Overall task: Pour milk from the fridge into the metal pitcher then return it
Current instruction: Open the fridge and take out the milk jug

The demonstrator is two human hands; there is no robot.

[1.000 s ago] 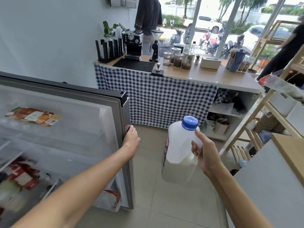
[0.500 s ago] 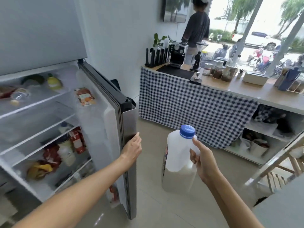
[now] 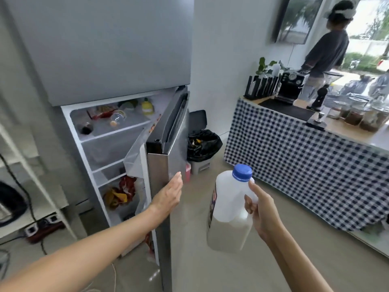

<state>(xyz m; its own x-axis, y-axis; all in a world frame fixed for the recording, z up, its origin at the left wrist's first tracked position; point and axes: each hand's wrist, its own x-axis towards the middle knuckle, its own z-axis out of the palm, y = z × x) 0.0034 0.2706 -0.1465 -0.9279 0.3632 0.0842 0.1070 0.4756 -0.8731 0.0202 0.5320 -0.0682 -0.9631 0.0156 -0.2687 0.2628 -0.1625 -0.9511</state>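
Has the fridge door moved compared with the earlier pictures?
Yes. The fridge door has swung toward the fridge body, narrowing the opening; the left hand presses flat on it.

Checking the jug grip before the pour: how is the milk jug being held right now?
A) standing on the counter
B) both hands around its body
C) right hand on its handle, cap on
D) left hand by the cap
C: the right hand grips the handle of the milk jug, whose blue cap is on, while the left hand lies flat against the fridge door.
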